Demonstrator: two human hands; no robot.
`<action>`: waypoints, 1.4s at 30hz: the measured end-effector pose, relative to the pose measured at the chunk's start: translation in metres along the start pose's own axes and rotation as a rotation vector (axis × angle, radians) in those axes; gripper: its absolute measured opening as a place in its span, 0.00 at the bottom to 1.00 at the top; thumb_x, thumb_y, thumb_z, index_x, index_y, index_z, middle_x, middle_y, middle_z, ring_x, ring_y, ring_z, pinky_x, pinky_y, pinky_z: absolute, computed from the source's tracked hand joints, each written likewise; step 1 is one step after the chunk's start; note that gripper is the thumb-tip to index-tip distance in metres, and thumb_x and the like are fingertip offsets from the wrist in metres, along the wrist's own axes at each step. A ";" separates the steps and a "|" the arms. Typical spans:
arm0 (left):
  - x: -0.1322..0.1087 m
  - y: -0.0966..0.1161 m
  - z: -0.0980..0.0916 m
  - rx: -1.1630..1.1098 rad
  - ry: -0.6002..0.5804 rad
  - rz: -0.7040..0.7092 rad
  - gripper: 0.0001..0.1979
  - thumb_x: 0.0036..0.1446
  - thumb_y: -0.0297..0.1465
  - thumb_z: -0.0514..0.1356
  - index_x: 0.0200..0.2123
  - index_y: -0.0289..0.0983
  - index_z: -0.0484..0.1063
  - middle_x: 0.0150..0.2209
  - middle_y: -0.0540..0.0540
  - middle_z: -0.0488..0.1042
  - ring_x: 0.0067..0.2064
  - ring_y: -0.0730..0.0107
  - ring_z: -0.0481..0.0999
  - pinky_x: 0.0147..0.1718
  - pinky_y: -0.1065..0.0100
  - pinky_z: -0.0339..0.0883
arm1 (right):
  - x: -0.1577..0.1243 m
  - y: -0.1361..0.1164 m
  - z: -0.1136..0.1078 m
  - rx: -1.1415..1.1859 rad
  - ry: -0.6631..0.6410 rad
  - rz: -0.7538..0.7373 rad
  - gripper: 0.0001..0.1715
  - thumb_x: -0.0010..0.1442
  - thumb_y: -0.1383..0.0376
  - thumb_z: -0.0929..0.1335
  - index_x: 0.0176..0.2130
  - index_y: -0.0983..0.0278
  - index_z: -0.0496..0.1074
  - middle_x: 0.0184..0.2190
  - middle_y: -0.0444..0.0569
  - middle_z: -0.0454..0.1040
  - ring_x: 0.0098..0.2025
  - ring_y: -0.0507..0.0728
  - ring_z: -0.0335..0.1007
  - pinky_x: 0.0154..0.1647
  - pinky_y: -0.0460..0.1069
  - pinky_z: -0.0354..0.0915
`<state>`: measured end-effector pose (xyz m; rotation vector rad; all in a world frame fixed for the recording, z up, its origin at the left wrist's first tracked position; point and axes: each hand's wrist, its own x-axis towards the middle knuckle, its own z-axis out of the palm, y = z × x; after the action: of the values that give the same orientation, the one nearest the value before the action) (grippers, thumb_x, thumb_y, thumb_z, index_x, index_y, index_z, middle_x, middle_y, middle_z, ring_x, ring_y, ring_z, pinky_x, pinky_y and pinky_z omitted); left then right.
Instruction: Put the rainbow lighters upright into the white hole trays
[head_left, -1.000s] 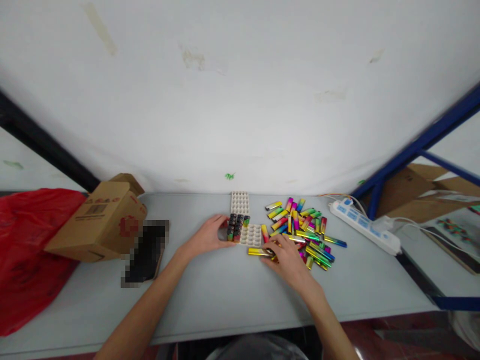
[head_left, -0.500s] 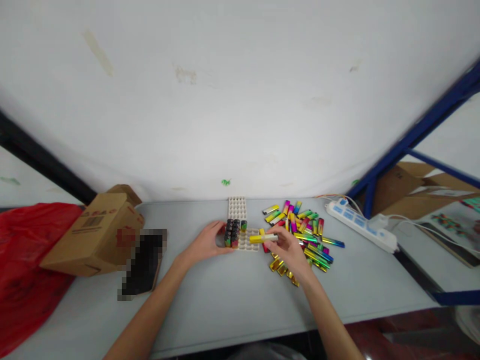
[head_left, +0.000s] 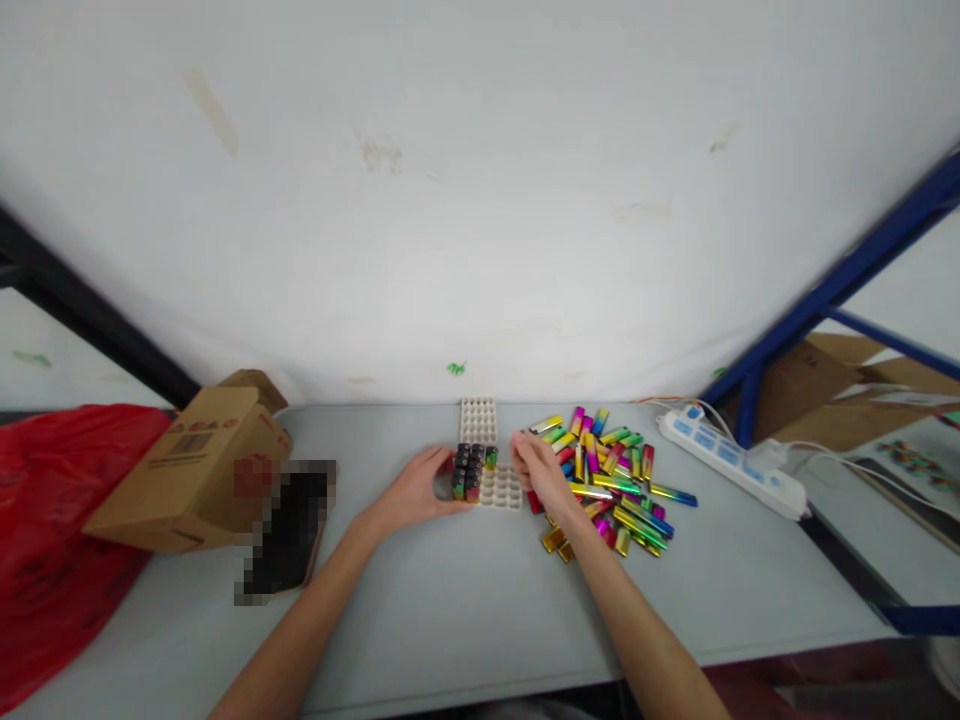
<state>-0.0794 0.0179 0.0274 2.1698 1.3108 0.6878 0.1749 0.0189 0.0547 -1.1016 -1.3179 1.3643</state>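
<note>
My left hand [head_left: 414, 490] curves around the left side of a block of upright lighters [head_left: 468, 472] with black tops, thumb at the near side and fingers at the far side. These lighters stand in the left part of a pale tray with cells [head_left: 501, 487]; one green-and-yellow lighter [head_left: 490, 458] stands just right of the block. Over the right edge of this tray is my right hand [head_left: 544, 472], its fingers pinched together. Whatever they hold, if anything, is hidden behind the hand. A loose pile of shiny coloured lighters [head_left: 619, 483] spreads to the right of it.
Another pale tray [head_left: 478, 418] lies behind, near the wall. On the left are a cardboard box [head_left: 191, 465], a red plastic bag [head_left: 67, 530] and a blurred-out dark flat object [head_left: 289, 530]. A white power strip [head_left: 731, 462] with cables lies right, beside a blue frame [head_left: 787, 370].
My right hand has turned and moved slightly left and up; the yellow-and-silver lighter between its fingers is no longer visible there. My left hand stays around the block. The view has shifted slightly.
</note>
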 end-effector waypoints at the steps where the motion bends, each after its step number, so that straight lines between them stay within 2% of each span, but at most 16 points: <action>1: 0.000 0.000 0.000 0.001 0.003 -0.001 0.28 0.47 0.48 0.78 0.46 0.39 0.78 0.45 0.42 0.81 0.45 0.51 0.79 0.47 0.57 0.75 | -0.002 0.004 0.001 -0.090 0.057 -0.055 0.38 0.63 0.28 0.67 0.28 0.57 0.60 0.21 0.36 0.52 0.23 0.51 0.44 0.23 0.48 0.46; 4: -0.001 0.002 -0.001 0.001 0.000 0.003 0.28 0.49 0.48 0.78 0.46 0.39 0.77 0.45 0.42 0.80 0.45 0.52 0.79 0.47 0.57 0.75 | -0.007 0.013 0.003 -0.327 0.208 -0.200 0.38 0.65 0.34 0.67 0.22 0.56 0.54 0.20 0.38 0.52 0.25 0.51 0.47 0.27 0.49 0.47; 8: 0.000 0.004 -0.003 0.008 -0.011 0.003 0.27 0.49 0.49 0.77 0.46 0.39 0.77 0.45 0.43 0.80 0.45 0.52 0.79 0.47 0.58 0.76 | -0.012 0.020 0.005 -0.376 0.258 -0.179 0.35 0.65 0.40 0.66 0.21 0.56 0.51 0.19 0.38 0.50 0.25 0.51 0.46 0.28 0.50 0.47; 12: 0.000 0.005 -0.004 0.014 -0.003 -0.008 0.26 0.49 0.48 0.77 0.44 0.39 0.77 0.44 0.43 0.80 0.44 0.53 0.79 0.46 0.58 0.75 | -0.016 0.029 0.011 -0.324 0.224 -0.089 0.30 0.64 0.42 0.65 0.22 0.56 0.55 0.19 0.38 0.52 0.25 0.51 0.49 0.27 0.49 0.48; 16: 0.000 0.005 -0.003 0.011 -0.003 -0.013 0.27 0.47 0.47 0.78 0.44 0.39 0.77 0.44 0.43 0.80 0.44 0.52 0.79 0.46 0.58 0.76 | -0.019 0.032 0.017 -0.299 0.211 -0.061 0.26 0.63 0.45 0.64 0.23 0.56 0.56 0.20 0.39 0.55 0.25 0.52 0.52 0.27 0.49 0.48; 24: 0.000 0.002 -0.001 0.005 0.010 0.006 0.28 0.48 0.48 0.78 0.46 0.39 0.77 0.45 0.42 0.81 0.45 0.52 0.80 0.47 0.58 0.76 | -0.023 0.020 0.016 -0.368 0.194 -0.118 0.33 0.68 0.41 0.65 0.22 0.57 0.55 0.19 0.38 0.51 0.25 0.52 0.49 0.28 0.50 0.47; 31: 0.000 0.006 -0.003 0.017 -0.001 -0.019 0.28 0.49 0.48 0.78 0.46 0.38 0.77 0.45 0.42 0.81 0.45 0.51 0.79 0.47 0.57 0.75 | -0.022 0.030 0.014 -0.287 0.219 -0.073 0.27 0.67 0.44 0.64 0.25 0.56 0.55 0.21 0.39 0.55 0.26 0.53 0.53 0.28 0.49 0.50; 34: -0.001 0.006 -0.002 0.008 0.001 -0.017 0.28 0.49 0.48 0.77 0.47 0.39 0.77 0.47 0.42 0.81 0.46 0.51 0.79 0.48 0.57 0.75 | -0.023 0.024 0.011 -0.377 0.214 -0.118 0.26 0.70 0.44 0.63 0.28 0.56 0.59 0.21 0.38 0.58 0.26 0.54 0.56 0.30 0.50 0.53; 36: -0.001 0.006 -0.002 0.004 0.003 -0.012 0.28 0.49 0.47 0.78 0.47 0.39 0.77 0.47 0.41 0.81 0.46 0.51 0.79 0.49 0.57 0.75 | -0.025 0.018 0.008 -0.444 0.182 -0.175 0.23 0.74 0.45 0.62 0.33 0.56 0.63 0.24 0.40 0.64 0.28 0.56 0.62 0.34 0.51 0.56; 39: -0.001 0.004 -0.001 -0.001 0.000 0.000 0.28 0.49 0.47 0.78 0.47 0.38 0.77 0.47 0.42 0.81 0.47 0.51 0.79 0.50 0.57 0.75 | -0.025 0.012 0.001 -0.529 0.132 -0.264 0.21 0.78 0.48 0.60 0.38 0.57 0.65 0.31 0.45 0.72 0.36 0.59 0.69 0.40 0.52 0.62; 42: -0.001 0.003 -0.001 0.003 -0.009 0.000 0.28 0.49 0.48 0.78 0.46 0.39 0.76 0.46 0.43 0.80 0.45 0.52 0.78 0.48 0.58 0.74 | -0.024 0.010 -0.005 -0.623 0.078 -0.357 0.23 0.79 0.48 0.59 0.37 0.57 0.68 0.38 0.51 0.74 0.43 0.62 0.71 0.48 0.55 0.66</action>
<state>-0.0784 0.0163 0.0300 2.1729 1.3085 0.6750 0.1835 -0.0038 0.0444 -1.2222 -1.8390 0.6499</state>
